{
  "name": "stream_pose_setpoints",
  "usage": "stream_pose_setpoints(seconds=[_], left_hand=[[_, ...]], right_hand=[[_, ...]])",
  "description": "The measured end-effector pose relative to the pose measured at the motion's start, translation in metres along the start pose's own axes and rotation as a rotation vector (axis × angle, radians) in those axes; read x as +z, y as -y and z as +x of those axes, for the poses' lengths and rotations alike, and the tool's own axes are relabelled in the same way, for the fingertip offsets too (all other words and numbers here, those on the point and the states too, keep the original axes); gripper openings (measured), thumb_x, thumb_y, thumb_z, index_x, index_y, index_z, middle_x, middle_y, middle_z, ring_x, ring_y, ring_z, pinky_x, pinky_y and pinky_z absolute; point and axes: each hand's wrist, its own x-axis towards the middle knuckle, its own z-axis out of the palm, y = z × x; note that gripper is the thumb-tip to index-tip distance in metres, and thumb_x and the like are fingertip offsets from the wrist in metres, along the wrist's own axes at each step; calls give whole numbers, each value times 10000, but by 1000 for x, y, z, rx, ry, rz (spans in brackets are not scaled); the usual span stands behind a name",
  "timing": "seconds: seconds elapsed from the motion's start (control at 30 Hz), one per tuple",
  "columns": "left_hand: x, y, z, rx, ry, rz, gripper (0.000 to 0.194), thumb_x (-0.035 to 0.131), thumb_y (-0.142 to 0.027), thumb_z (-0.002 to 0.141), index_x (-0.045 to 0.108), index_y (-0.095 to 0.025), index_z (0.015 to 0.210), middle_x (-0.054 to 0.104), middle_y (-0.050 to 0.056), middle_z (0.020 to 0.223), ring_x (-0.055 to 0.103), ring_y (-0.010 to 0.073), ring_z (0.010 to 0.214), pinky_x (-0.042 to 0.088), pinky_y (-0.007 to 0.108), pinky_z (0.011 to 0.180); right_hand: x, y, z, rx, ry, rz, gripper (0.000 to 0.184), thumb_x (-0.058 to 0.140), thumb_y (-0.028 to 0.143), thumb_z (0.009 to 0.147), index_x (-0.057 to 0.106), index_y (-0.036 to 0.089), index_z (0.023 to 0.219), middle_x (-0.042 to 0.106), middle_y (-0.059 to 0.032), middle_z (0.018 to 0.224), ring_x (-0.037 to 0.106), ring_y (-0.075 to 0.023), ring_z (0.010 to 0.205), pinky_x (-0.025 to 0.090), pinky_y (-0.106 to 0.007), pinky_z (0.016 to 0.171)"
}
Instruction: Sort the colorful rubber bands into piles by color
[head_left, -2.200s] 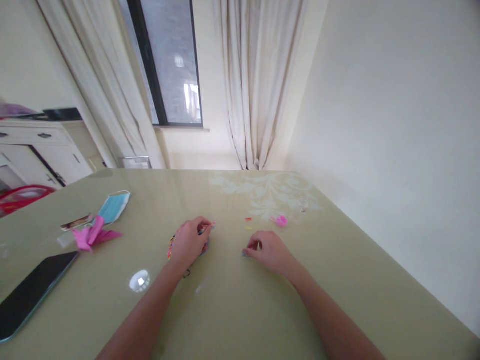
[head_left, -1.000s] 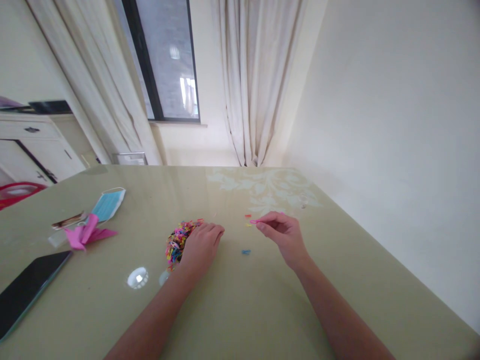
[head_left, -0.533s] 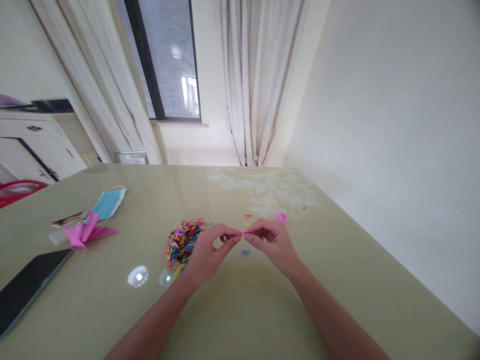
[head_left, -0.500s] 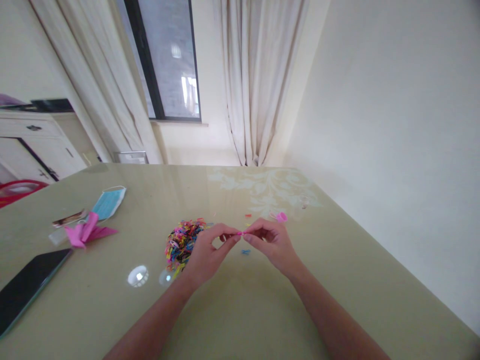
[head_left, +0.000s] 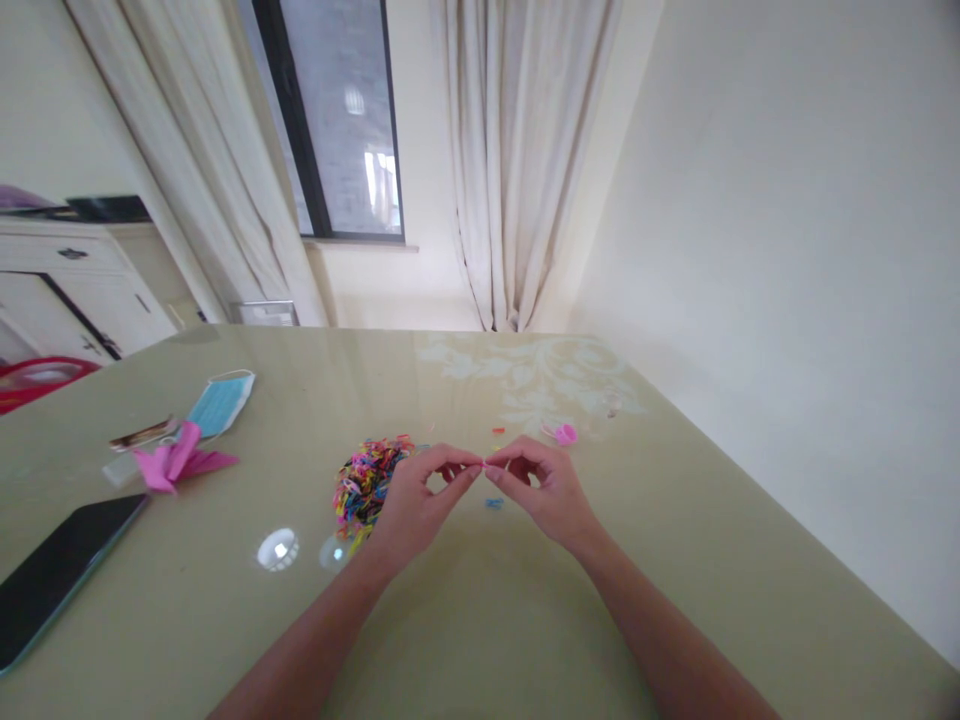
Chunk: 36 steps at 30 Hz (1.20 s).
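Thumb and forefinger of my left hand (head_left: 421, 502) are closed in a pinch. My right hand (head_left: 546, 492) pinches opposite it, the fingertips almost touching. Between them is a tiny pink rubber band (head_left: 484, 464), mostly hidden by the fingers. A heap of multicoloured small rubber bands (head_left: 366, 482) lies just left of my left hand and is partly covered by it. A few blue bands (head_left: 493, 504) rest on the table below the gap between my hands. Beyond the fingers lies a small red piece (head_left: 498, 431), and a pink ring-shaped object (head_left: 566, 434) sits behind my right hand.
On the left of the glossy table (head_left: 465, 640) are a phone (head_left: 67, 565), a pink folded-paper bird (head_left: 180, 462), a blue face mask (head_left: 222, 402) and a thin brown packet (head_left: 142, 434). The wall (head_left: 787, 300) runs along the right edge. Curtains (head_left: 517, 160) hang behind.
Both hands keep nearly the same place. The fingertips have drawn slightly closer together, and less of the pink band shows between them.
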Motion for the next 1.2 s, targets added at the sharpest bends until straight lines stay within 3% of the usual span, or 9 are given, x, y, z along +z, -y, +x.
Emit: stream_pose_setpoints(seconds=[0.17,0.4,0.53,0.67,0.83,1.03,1.2], left_hand=[[-1,-2,0,52,-6,45,133,727,-331,921,818,-235,921,790,8,820,663,150,720,540,265,722],[-3,3,3,29,-24,118,202,677,-382,951,815,-237,982,809,33,886,694,177,757,560,296,754],[-12,22,3,-12,62,456,185,641,-291,951,801,-247,1034,806,67,1030,717,244,948,542,403,940],[-21,40,0,-66,164,833,198,660,-219,914,799,-255,1051,767,116,1165,603,378,1285,415,565,1100],[-24,43,3,-80,225,889,232,560,-221,977,788,-254,953,765,106,1061,635,355,1224,438,524,1041],[-23,41,5,-17,197,939,212,536,-209,966,733,-233,891,757,108,1010,660,337,1129,441,497,1004],[-20,41,7,-45,141,941,212,496,-216,989,700,-227,931,775,107,1009,687,313,1075,450,454,975]], right_hand=[[2,-3,0,20,18,-26,194,750,381,889,805,202,841,706,-21,690,537,-131,589,417,-260,545],[-9,6,1,-178,-85,-109,176,728,367,933,830,234,876,716,-40,726,533,-152,607,459,-295,568],[-20,8,0,-238,-159,-134,177,718,375,960,848,258,929,742,-63,786,572,-176,660,482,-321,602],[-26,3,1,-237,-211,-134,181,711,376,970,852,262,955,728,-66,798,596,-189,710,472,-324,623],[-40,-17,11,-124,-225,-279,236,686,409,968,841,233,937,741,-64,797,591,-174,655,472,-308,615],[-53,-53,20,104,-34,-690,166,692,248,929,843,220,864,793,-87,835,698,-229,746,510,-357,733],[-53,-66,16,195,25,-937,195,675,194,930,842,236,839,797,-102,850,726,-246,775,501,-332,687]])
